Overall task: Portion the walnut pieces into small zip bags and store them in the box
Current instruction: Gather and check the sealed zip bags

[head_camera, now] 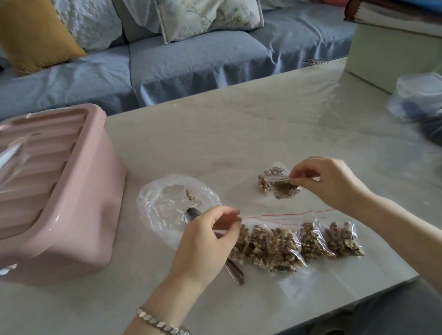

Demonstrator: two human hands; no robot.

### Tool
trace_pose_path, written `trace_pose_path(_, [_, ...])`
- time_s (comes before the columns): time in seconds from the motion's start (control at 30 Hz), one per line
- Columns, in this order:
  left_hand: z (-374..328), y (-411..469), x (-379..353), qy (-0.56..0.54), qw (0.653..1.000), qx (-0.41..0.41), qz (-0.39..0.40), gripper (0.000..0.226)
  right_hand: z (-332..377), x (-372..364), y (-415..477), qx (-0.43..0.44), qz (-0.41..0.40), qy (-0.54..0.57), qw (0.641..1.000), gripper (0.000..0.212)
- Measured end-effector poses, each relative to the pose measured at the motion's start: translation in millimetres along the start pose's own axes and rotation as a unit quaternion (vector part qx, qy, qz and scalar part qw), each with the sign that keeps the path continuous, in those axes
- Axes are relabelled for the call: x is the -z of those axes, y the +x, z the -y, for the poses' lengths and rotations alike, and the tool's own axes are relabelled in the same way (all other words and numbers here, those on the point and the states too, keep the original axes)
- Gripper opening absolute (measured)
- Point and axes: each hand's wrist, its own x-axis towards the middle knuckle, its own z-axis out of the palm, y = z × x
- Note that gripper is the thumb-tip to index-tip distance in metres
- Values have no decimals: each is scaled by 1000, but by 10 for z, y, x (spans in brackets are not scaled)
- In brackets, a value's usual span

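Note:
Several small zip bags filled with walnut pieces [293,243] lie in a row near the table's front edge. My left hand [207,244] pinches the top of the leftmost bag in that row. Farther back, my right hand [323,181] pinches the zip edge of another walnut bag [278,185] that lies beside one more. A large clear plastic bag [170,205], nearly empty with a few crumbs, sits left of centre with a metal spoon [192,215] on it. The pink box [46,184] stands at the left with its ribbed lid on.
A pale green box [390,58] with books stacked on it stands at the back right. Clear plastic containers and bags [424,100] lie at the right edge. A blue sofa with cushions [180,52] runs behind the table. A metal clip [314,62] lies at the far edge.

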Motion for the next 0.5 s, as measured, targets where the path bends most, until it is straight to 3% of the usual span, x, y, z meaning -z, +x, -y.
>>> trace_pose_path(0.1, [-112,43,-3,-37,999,-25,17,34,327,67,-150,75,-29,68,994,16])
trace_pose_path(0.2, [-231,49,12,-130,991,-10,43,46,649,46,-290,94,-4,146,985,25])
trace_pose_path(0.3, [-303,9,57,-185,982,-16,24,17,847,-37,-396,100,22,180,978,30])
trace_pose_path(0.37, [-286,-36,93,-190,981,-14,22,27,897,-94,-433,78,31,213,973,28])
trace_pose_path(0.5, [-241,-102,170,-239,971,16,8,17,959,-132,-456,-24,84,257,962,12])
